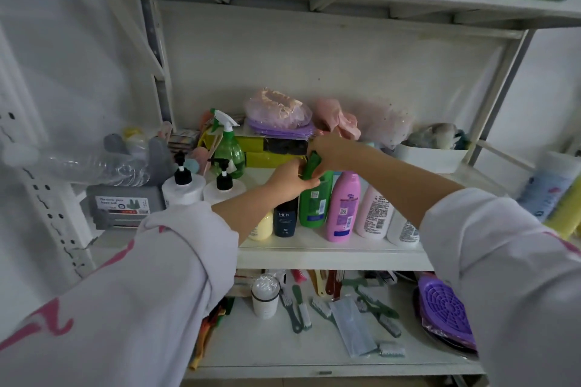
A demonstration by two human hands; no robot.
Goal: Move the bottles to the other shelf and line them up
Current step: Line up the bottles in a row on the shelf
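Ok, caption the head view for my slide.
Both hands, left hand and right hand, grip the green bottle in the shelf row.

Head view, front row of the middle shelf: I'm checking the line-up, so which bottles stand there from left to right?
Pale yellow bottle → dark MEN bottle → green bottle, held by both the left hand and right hand → pink bottle → white bottle → second white bottle.

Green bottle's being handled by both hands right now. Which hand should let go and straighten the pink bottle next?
Probably the right hand: the pink bottle stands just right of the green bottle, under that forearm. The left hand would have to cross over.
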